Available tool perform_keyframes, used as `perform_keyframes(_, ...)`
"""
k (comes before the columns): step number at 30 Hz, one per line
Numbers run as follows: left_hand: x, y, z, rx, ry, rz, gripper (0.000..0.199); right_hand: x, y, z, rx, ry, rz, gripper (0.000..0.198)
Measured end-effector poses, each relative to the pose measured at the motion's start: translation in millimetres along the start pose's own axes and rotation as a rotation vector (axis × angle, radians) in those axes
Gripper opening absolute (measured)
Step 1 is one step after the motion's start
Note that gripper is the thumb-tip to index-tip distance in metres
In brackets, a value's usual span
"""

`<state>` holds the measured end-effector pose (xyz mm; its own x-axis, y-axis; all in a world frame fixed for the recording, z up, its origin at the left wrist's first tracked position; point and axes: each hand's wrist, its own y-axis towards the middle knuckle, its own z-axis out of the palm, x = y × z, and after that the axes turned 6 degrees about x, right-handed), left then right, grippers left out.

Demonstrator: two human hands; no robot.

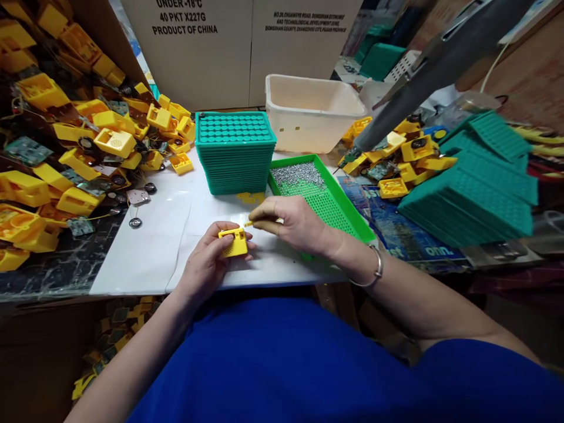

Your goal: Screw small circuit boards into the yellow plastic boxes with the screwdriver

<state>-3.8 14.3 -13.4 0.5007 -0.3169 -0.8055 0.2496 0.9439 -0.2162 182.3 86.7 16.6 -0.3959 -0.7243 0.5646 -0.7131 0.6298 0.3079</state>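
Note:
My left hand (210,252) is closed around a small yellow plastic housing (235,244) with round speaker holes, held above the white work surface. Thumb and fingers of my right hand (293,220) pinch a tiny yellow plastic piece (248,223) close to the housing's upper edge. Finger covers sit on the right fingertips. Just beyond the hands, a few flat yellow pieces (251,197) lie on the white surface. The green perforated tray (339,211), with many small screws (297,174) at its far end, lies partly behind my right hand and wrist.
A tall stack of teal trays (235,153) stands ahead, beside a translucent bin (308,117). Yellow housings with wires and circuit boards heap up at left (114,141) and right (414,153). An electric screwdriver (379,117) slants in from the upper right. Teal panels (471,188) lie right.

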Motion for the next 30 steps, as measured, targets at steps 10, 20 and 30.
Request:
perform_keyframes(10, -7.7, 2.1, -2.2, 0.182, 0.013, -0.175, 0.016, -0.1, -19.6, 9.1, -0.133, -0.631, -0.695, 0.023)
perform_keyframes(20, 6.8, -2.8, 2.3, 0.173, 0.327, 0.077, 0.024, 14.8, -19.3, 13.2, -0.023, 0.289, 0.153, 0.011)
perform_keyframes(30, 9.8, -5.4, -5.4, 0.175, 0.409, 0.102, 0.022, 29.6, -15.9, 12.6, 0.018, 0.13, 0.177, 0.011)
